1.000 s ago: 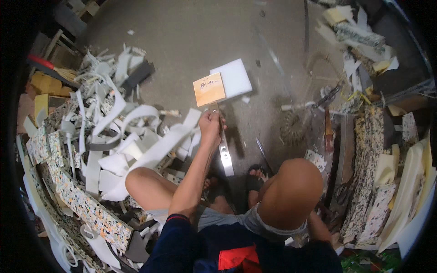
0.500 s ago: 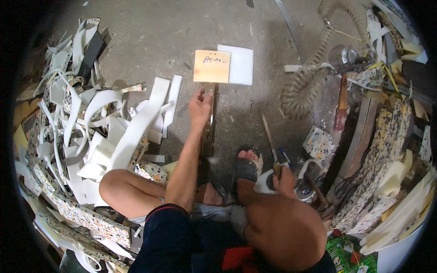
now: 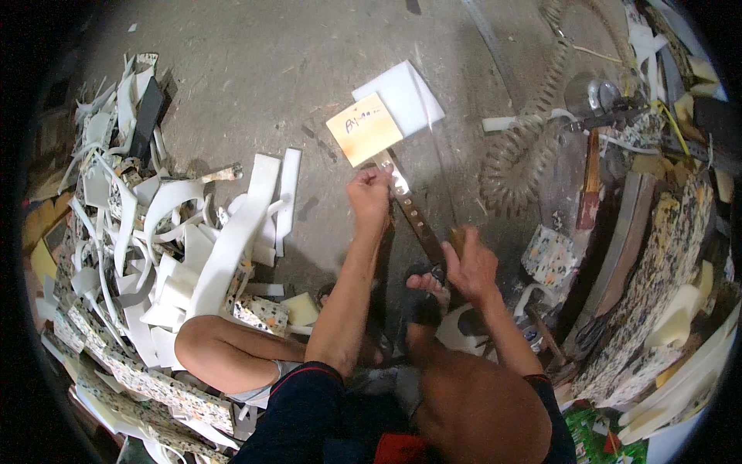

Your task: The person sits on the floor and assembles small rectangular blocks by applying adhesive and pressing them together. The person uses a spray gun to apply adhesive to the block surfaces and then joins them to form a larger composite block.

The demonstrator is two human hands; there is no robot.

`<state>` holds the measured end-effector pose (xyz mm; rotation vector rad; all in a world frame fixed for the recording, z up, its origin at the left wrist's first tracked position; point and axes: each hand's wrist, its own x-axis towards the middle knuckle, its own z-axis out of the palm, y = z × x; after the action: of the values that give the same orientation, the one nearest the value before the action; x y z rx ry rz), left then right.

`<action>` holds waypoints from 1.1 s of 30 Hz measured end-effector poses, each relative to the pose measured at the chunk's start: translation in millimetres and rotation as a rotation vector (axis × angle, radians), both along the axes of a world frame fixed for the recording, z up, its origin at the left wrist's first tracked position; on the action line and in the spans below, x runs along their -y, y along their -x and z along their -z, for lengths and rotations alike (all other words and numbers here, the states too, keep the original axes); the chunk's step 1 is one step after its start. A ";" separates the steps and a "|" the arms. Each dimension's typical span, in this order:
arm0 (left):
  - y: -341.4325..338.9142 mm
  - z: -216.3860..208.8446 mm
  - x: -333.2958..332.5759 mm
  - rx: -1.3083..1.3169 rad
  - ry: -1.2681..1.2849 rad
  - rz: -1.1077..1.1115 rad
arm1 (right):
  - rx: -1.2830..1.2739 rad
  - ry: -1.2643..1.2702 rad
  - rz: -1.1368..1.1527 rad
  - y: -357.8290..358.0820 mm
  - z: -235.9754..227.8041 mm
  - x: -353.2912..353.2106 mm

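A yellowish square panel (image 3: 365,130) with handwriting lies tilted over a white foam sheet (image 3: 413,97) on the floor. A dark flat bar with several holes (image 3: 416,216) runs diagonally from the panel's lower corner toward my right foot. My left hand (image 3: 369,197) is closed at the bar's upper end, fingers curled against its edge just below the panel. My right hand (image 3: 473,267) is wrapped round the handle of a long, thin-bladed knife (image 3: 459,236). Its blade is blurred and points up past the foam sheet's right side.
White foam offcuts (image 3: 232,240) pile up at the left, above speckled foam slabs (image 3: 154,387). At the right lie a coiled air hose (image 3: 506,174), a wooden-handled tool (image 3: 590,182), a speckled foam block (image 3: 549,251) and a hammer (image 3: 547,336). My feet and knees frame the near floor.
The panel, foam sheet and bar have turned anticlockwise, from upright to slanting. My right hand has risen from beside my knee with the knife, toward the bar. My left hand has shifted right.
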<state>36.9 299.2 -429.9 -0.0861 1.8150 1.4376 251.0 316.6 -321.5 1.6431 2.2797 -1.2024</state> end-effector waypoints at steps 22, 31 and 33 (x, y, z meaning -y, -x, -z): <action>88.3 -48.0 -43.2 -1.280 0.354 1.046 | -0.008 -0.027 -0.227 27.3 51.9 -49.2; 93.8 -82.9 -0.4 -1.165 0.386 0.809 | -0.155 -0.036 -0.032 22.4 38.3 -46.6; 106.1 -87.0 15.2 -1.030 0.428 0.678 | -0.170 -0.074 -0.001 23.2 36.5 -46.8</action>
<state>-69.2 284.0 -342.9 1.1275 2.5509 0.5714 227.8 363.4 -358.0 1.6209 2.4530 -1.3202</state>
